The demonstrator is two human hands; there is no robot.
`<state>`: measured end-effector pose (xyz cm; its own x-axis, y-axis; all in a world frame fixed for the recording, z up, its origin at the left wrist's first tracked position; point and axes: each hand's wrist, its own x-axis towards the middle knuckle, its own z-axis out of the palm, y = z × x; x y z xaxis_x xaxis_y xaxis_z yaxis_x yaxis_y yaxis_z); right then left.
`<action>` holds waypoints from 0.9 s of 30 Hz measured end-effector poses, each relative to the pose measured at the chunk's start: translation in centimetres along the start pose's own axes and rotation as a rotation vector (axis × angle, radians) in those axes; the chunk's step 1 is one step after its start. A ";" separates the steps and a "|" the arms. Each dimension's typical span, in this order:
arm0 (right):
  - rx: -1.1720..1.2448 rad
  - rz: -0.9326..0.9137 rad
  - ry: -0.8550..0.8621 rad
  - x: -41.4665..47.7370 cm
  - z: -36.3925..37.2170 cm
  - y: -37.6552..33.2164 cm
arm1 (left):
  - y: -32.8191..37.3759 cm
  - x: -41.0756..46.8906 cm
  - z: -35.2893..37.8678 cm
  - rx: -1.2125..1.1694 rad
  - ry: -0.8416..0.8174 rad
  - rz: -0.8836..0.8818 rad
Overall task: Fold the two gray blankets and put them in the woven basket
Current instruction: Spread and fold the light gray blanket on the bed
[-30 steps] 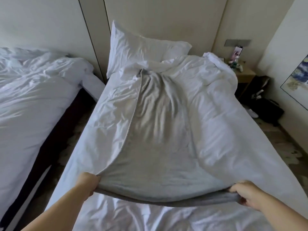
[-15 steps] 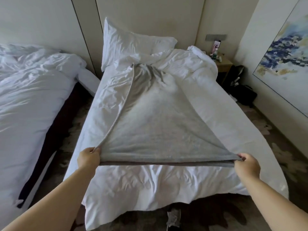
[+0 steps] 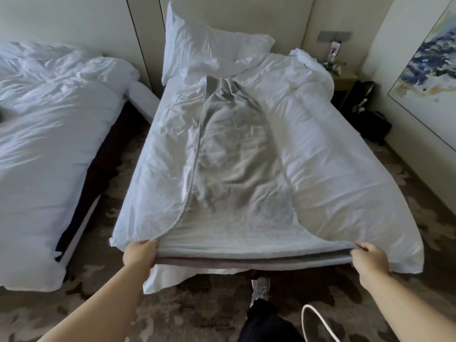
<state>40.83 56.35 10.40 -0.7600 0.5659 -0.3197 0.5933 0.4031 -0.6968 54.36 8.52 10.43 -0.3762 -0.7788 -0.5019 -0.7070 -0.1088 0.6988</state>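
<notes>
A gray blanket point(image 3: 232, 169) lies lengthwise down the middle of the bed point(image 3: 333, 174), on top of the rumpled white bedding. Its far end is bunched narrow just below the pillow point(image 3: 209, 48), and it widens toward the foot of the bed. The left hand point(image 3: 139, 255) grips the near left corner, with its fingers point(image 3: 145, 243) curled over the top of the cloth. The right hand point(image 3: 370, 264) grips the near right corner in the same way, its fingers point(image 3: 367, 246) closed around the edge. Between the two hands the near edge is raised slightly off the bedding and hangs in a shallow sag. Two layers of gray cloth show along it, one over the other. A second bed point(image 3: 49, 144) with white covers stands to the left, across a dark gap. A nightstand point(image 3: 345, 79) sits in the far right corner, and a painting point(image 3: 429, 70) hangs on the right wall. On the patterned carpet point(image 3: 197, 317) below are a shoe point(image 3: 259, 288) and a white cable point(image 3: 317, 319).
</notes>
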 end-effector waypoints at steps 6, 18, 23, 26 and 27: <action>0.484 0.167 -0.112 1.9 0.7 -6.7 | 4.5 1.4 0.5 -0.253 -0.009 -0.063; 0.678 0.264 -0.277 10.5 6.7 -18.9 | 17.0 9.2 7.1 -0.617 -0.086 -0.019; 0.611 0.330 -0.302 16.7 12.0 -22.9 | 22.2 14.9 12.0 -0.635 -0.047 -0.075; 0.554 0.384 -0.286 21.0 16.0 -25.3 | 24.6 19.1 15.5 -0.628 0.030 -0.145; 0.522 0.395 -0.273 22.4 17.4 -26.0 | 25.2 20.5 16.6 -0.630 0.052 -0.167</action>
<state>3.73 46.04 10.22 -0.5943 0.3704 -0.7139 0.6856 -0.2307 -0.6904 18.84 0.07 9.27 -0.2508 -0.7473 -0.6154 -0.2613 -0.5598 0.7863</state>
